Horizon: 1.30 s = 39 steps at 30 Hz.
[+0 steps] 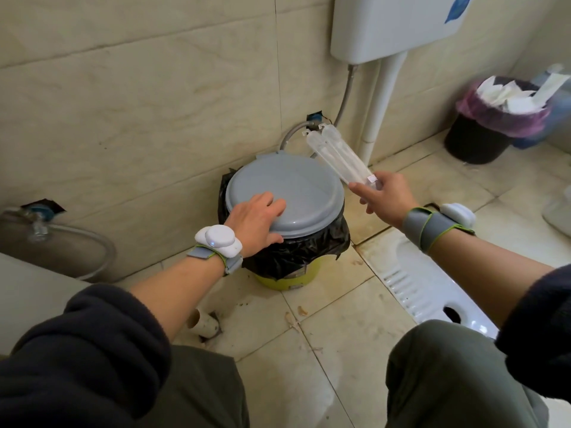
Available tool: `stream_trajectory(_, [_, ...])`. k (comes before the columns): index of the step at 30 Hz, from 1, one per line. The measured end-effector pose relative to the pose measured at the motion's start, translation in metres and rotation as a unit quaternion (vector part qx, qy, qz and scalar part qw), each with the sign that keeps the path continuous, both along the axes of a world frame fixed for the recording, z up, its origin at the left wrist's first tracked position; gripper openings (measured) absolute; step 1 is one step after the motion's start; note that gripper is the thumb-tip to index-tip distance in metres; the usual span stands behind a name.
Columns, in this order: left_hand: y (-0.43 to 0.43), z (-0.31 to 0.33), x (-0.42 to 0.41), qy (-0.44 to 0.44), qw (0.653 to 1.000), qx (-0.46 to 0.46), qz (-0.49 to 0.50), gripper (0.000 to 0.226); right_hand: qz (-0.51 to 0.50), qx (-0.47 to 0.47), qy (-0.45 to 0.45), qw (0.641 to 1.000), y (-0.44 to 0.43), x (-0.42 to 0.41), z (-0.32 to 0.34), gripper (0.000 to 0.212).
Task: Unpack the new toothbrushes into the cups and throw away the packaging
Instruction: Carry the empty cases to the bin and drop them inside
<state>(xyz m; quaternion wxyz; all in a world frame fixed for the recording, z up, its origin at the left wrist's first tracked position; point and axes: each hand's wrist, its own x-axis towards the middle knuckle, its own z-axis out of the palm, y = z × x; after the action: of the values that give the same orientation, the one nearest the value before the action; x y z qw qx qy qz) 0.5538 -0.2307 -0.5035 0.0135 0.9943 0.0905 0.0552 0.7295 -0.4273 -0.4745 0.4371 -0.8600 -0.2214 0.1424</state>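
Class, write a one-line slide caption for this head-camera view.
Left hand on the closed bin lid; right hand holds clear packaging beside it.

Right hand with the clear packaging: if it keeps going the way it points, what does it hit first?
The right hand points up-left, in line with the clear packaging. The packaging's far tip would probably meet the tiled wall near the hose fitting first, passing behind the grey bin lid; depth is unclear.

Left hand [258, 216] flat, fingers spread; right hand [384, 194] raised, fingers pinched.
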Motion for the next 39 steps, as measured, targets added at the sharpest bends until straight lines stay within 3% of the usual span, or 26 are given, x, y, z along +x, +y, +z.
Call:
stream_trajectory(5, [0.012,0.009,0.001,-0.111,0.994,0.006,-0.004,0.043,-0.103,-0.007,0.008,0.995,-0.005,0.015,0.002,0.035])
stream_trajectory(9, [0.013,0.024,0.007,-0.189,0.982,0.008,0.004,0.042,-0.146,-0.017,0.107,0.983,-0.001,0.026,0.000,0.033])
stream_trajectory(13, [0.012,0.043,0.018,-0.257,0.966,0.011,0.031,0.036,-0.114,-0.005,0.214,0.970,-0.001,0.020,0.000,0.019])
stream_trajectory(16, [0.011,0.062,0.028,-0.286,0.956,0.020,0.070,0.035,-0.065,0.002,0.241,0.968,0.002,0.013,0.003,0.024])
stream_trajectory(22, [0.015,0.082,0.040,-0.297,0.945,-0.005,0.134,0.037,0.101,-0.107,0.228,0.962,0.014,0.011,0.005,0.024])
stream_trajectory(29, [0.021,0.079,0.044,-0.305,0.940,-0.008,0.155,0.038,0.223,-0.300,0.105,0.922,0.075,0.015,-0.024,0.033])
stream_trajectory(35, [0.031,0.070,0.039,-0.343,0.933,-0.018,0.112,0.037,0.250,-0.335,0.096,0.903,0.118,0.014,-0.056,0.018])
stream_trajectory(39, [0.039,0.065,0.040,-0.374,0.922,-0.018,0.096,0.037,0.278,-0.356,0.098,0.887,0.144,0.011,-0.079,0.019])
